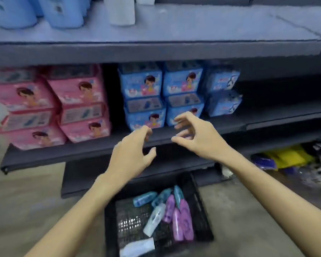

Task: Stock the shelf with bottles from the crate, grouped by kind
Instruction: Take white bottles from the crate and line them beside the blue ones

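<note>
Bottles [176,216]: purple, blue, white, jumbled

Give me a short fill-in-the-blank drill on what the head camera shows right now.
1. Both bare hands, left hand and right hand, hold ____.
2. The purple plastic bottles lie in the black mesh ____.
3. On the middle dark shelf, left of the blue packs, stand the ____ packs.

Missing words: nothing; crate; pink
</note>
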The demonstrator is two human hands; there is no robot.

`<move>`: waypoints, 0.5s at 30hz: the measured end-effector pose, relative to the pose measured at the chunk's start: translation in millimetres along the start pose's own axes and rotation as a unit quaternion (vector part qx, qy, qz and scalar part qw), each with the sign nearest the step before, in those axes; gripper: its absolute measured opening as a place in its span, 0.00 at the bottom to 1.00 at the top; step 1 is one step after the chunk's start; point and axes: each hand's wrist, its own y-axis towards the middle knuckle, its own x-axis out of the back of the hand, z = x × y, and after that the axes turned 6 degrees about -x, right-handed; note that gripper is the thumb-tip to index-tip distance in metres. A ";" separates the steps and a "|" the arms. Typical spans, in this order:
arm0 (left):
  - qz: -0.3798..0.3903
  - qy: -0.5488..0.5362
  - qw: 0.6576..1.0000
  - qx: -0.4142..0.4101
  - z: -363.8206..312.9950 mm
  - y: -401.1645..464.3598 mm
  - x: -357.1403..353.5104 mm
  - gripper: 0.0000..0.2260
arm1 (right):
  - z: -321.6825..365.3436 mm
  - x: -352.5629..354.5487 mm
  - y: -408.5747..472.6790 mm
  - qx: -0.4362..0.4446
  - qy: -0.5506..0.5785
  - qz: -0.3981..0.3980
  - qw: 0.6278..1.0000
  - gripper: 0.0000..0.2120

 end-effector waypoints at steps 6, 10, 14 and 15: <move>0.223 -0.025 0.956 0.191 88.0 -102.7 -146.6 0.16 | -144.2 -149.2 -31.0 -0.191 -0.010 0.152 0.970 0.21; 0.353 -0.044 0.890 0.284 131.7 -172.4 -237.7 0.16 | -235.2 -242.8 -57.9 -0.305 -0.022 0.241 0.921 0.20; 0.411 -0.047 0.821 0.394 174.0 -219.1 -326.7 0.17 | -321.8 -340.7 -72.2 -0.388 -0.011 0.277 0.879 0.18; 0.396 -0.061 0.795 0.455 184.6 -227.9 -346.5 0.17 | -340.7 -364.5 -73.6 -0.412 -0.012 0.281 0.867 0.17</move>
